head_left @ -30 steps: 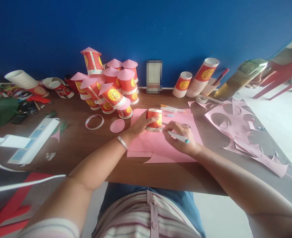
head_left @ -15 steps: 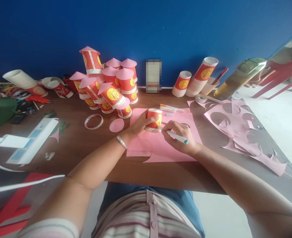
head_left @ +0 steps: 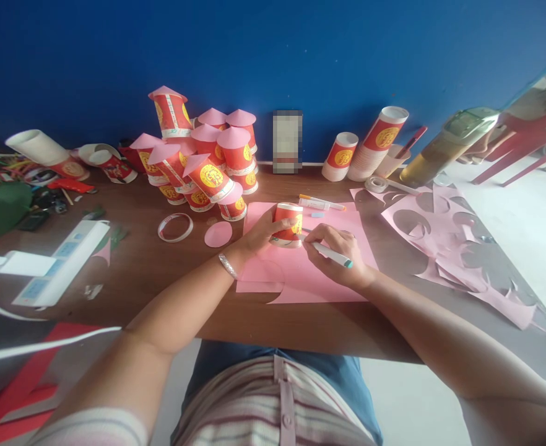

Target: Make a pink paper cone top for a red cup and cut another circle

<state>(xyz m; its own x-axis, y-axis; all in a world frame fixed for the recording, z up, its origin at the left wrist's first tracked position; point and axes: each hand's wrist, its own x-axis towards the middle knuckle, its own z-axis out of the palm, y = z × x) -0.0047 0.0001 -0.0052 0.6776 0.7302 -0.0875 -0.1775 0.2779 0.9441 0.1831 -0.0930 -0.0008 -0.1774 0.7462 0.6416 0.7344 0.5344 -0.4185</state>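
Red paper with a yellow emblem is shown on the cup, which is held above the pink sheet by the left hand; the grip there is closed around the cup's side, with the thumb laid across its front. A white marker with a teal end is pinched in a narrow grip by the right hand. Its tip is pointed at the cup's white lower band; whether contact is made cannot be told. A silvery bracelet is worn on the left wrist. Beyond the hands, an orange-and-white pen is laid on the sheet. To the left, a pink disc and a pale ring are set on the tabletop, near stacked cups topped with pink cones. On the right, cut pink scraps are spread.
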